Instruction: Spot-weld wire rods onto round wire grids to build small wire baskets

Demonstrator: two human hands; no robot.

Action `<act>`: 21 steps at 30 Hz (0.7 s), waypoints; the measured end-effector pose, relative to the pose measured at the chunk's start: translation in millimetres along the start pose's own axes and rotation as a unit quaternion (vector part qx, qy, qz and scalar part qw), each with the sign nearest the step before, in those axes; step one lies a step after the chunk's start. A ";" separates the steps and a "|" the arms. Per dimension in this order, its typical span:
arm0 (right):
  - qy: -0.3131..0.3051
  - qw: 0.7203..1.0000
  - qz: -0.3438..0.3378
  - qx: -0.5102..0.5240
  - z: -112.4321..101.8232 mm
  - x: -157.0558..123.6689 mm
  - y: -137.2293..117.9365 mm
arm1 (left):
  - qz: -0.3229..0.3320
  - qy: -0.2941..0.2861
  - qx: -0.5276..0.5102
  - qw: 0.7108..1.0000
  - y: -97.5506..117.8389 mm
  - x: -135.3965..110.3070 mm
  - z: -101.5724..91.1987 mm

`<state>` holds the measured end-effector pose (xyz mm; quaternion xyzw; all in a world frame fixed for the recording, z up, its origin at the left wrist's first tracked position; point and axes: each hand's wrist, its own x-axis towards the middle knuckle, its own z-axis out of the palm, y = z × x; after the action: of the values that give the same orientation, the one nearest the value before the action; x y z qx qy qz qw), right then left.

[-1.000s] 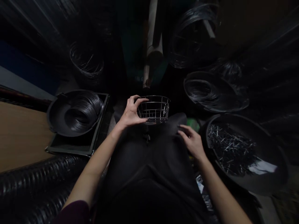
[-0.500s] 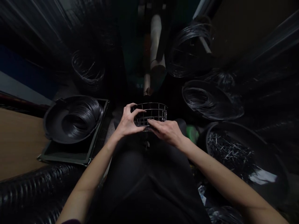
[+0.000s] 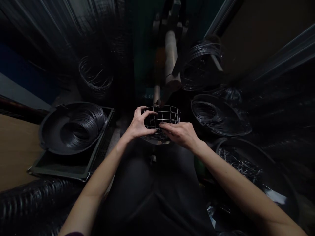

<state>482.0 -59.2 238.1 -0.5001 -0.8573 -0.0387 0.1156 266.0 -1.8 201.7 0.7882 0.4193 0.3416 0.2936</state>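
A small round wire basket (image 3: 169,115) of thin metal rings and uprights is between my two hands, in front of the machine's lower rod tip. My left hand (image 3: 138,124) grips its left side, fingers curved along the upper rings and thumb along the lower part. My right hand (image 3: 180,132) is closed at the front right of the basket, fingertips pressed together against the wires. Whether those fingers also pinch a loose wire is too dark to tell. Above the basket is a machine's thick metal rod (image 3: 171,55).
At left, a black basin (image 3: 52,131) holds wire rings (image 3: 83,126) and rests on a green crate (image 3: 60,167). On the right, one basin (image 3: 233,121) has wire hoops, another (image 3: 270,157) short wire pieces. Wire coils (image 3: 94,73) stand behind.
The basket has tipped so its inside shows more, and it is now closer to the rod tip. Both hands stay on it. My view has shifted slightly.
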 end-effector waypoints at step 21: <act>0.051 0.994 0.092 0.021 5.8 5.6 7.3 | 0.017 -0.012 -0.005 1.000 -11.9 30.4 -12.7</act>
<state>484.8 -49.8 233.4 -0.5713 -0.8016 -0.0349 0.1727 263.1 32.3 209.2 0.7979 0.4002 0.3395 0.2966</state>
